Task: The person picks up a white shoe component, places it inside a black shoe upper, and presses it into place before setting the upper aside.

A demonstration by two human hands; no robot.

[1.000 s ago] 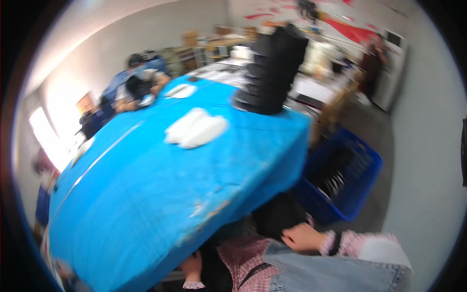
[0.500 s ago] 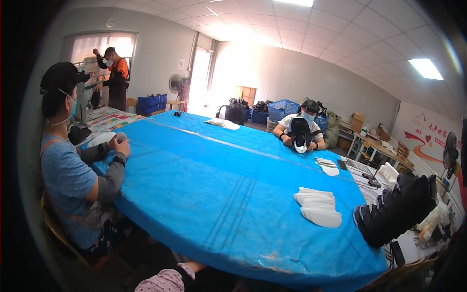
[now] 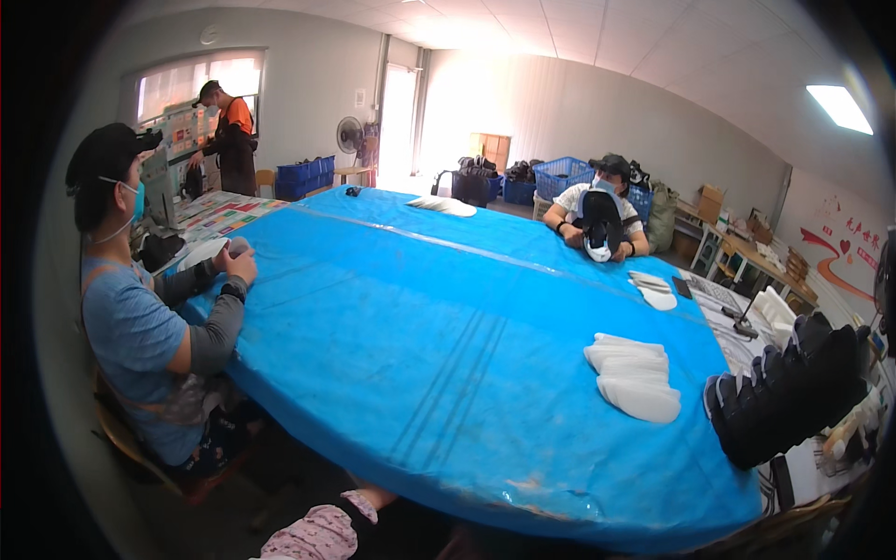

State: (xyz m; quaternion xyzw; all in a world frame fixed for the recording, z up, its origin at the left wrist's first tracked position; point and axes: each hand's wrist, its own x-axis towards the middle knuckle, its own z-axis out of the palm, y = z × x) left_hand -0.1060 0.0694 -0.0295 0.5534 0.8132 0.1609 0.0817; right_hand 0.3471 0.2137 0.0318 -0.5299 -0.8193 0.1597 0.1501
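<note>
While only a pink patterned sleeve with a dark cuff (image 3: 329, 523) is seen at the lower edge, the wearer's left hand (image 3: 378, 497) is mostly tucked under the near edge of the large table covered in blue plastic sheeting (image 3: 448, 355), so whether it is open or closed cannot be told. The right hand is not seen at all. A stack of white shoe insoles (image 3: 635, 378) is laid near the table's right edge, and a leaning stack of black shoe soles (image 3: 789, 392) is placed just beside it at the right corner. At the left edge a seated person in a blue shirt (image 3: 140, 327) is found; at the far edge another seated person in a white shirt (image 3: 597, 215) is bent over a dark shoe part (image 3: 597, 229).
</note>
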